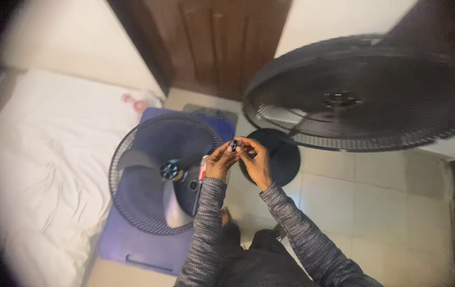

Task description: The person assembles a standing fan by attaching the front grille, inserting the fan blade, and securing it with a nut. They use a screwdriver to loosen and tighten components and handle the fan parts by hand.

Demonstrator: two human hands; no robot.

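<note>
I see both hands raised together over the tiled floor (355,186), the left hand (219,162) and the right hand (256,162) meeting fingertip to fingertip on a small black fan nut (234,144), each hand pinching it from its own side. It sits in the air between the fingers, above the gap between the fan blade assembly (164,175) lying in its wire guard on a blue mat (132,247) and the round black fan base (275,157). The main risk I judge here is the nut slipping: it is small, held only at the fingertips, and a drop would send it rolling on the tiles, perhaps under the base or against the white bedding (41,159) at the left. A red and white can (202,168) shows just behind the left wrist, close enough that a lowered forearm could knock it over. The large black fan grille (365,95) hangs near at the upper right, tilted and blurred, and I cannot tell what holds it; an elbow lifted to the right could strike it. The light is dim and the nut is blurred, so I cannot make out any thread on it.
</note>
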